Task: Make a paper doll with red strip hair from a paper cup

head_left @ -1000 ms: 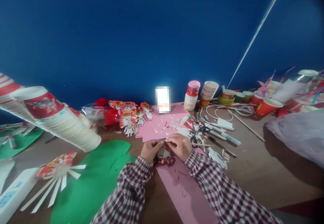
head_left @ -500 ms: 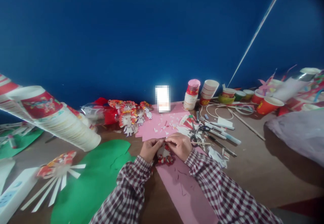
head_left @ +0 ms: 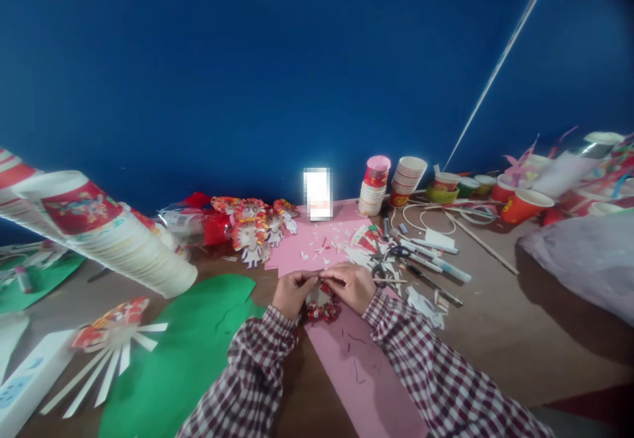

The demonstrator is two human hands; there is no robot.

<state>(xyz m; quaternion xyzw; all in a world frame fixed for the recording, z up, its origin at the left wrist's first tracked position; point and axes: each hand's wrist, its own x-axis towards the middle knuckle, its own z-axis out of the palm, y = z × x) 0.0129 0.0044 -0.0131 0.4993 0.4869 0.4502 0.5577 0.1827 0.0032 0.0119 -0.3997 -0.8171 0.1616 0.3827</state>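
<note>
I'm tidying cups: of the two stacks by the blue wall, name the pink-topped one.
The left stack, nearer the right hand; its top is pink, while the right stack has a pale, open rim.

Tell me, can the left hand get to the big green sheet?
Probably yes: the green sheet lies beside the left hand, and nothing seems to stand between them. But that hand seems to be pinching the small red-edged piece with the right hand, so it might need to let go first.
</note>
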